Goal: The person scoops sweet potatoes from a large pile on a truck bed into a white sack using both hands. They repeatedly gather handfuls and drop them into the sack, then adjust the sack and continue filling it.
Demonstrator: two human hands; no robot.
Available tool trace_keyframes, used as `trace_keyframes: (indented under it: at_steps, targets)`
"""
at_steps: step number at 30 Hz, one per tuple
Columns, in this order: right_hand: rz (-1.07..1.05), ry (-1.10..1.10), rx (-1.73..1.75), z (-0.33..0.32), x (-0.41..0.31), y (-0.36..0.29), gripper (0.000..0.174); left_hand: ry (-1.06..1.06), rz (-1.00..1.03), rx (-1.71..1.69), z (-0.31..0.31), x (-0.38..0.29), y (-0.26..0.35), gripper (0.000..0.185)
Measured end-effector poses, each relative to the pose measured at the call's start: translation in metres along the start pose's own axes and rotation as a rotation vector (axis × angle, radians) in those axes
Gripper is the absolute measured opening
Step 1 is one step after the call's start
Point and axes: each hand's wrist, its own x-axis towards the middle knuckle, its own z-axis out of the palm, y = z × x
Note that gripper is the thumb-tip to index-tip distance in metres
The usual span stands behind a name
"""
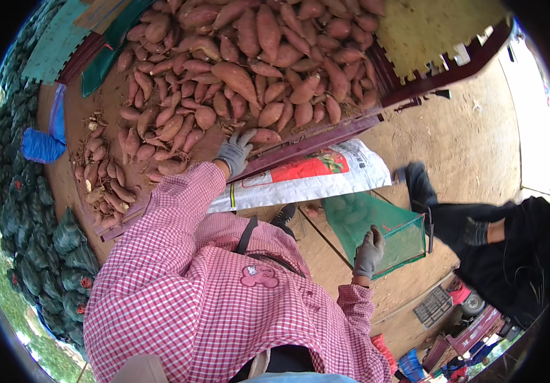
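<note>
My left hand [235,152], in a grey work glove, rests at the edge of a heap of sweet potatoes [236,79], its fingers spread and touching or close to one sweet potato [265,136] by the rim. Farther right, my right hand [369,252], also gloved, is over the near side of a green mesh bag [401,239] with its mouth held wide on a frame. Whether the fingers hold the mesh cannot be told. Several sweet potatoes show through the bag's far part. A smaller pile of small sweet potatoes [107,177] lies left of the heap.
A maroon metal rail [303,148] edges the heap, with a white printed sack [303,179] hanging below. A person in dark clothing [495,249] is close on the right. Filled green mesh bags [35,239] stand stacked at left. A black crate [433,306] sits on the ground.
</note>
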Motion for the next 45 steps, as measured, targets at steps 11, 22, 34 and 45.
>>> trace_keyframes:
  at_steps: [11,22,34,45]
  targets:
    - [-0.419,-0.782,0.199,0.278,-0.034,-0.207,0.027,0.097,-0.011,0.371,-0.118,0.13,-0.13,0.107]
    - [-0.483,-0.309,0.136,0.345,0.114,-0.393,0.07,0.55,-0.126,-0.595,-0.127,0.068,-0.181,0.073]
    - [0.168,-0.939,1.174,0.37,0.13,-0.43,0.043,0.448,-0.183,-2.479,-0.066,-0.18,-0.22,0.073]
    - [0.436,-1.264,1.516,0.257,0.018,-0.267,0.076,-0.162,-0.266,-2.445,-0.122,-0.036,-0.05,0.066]
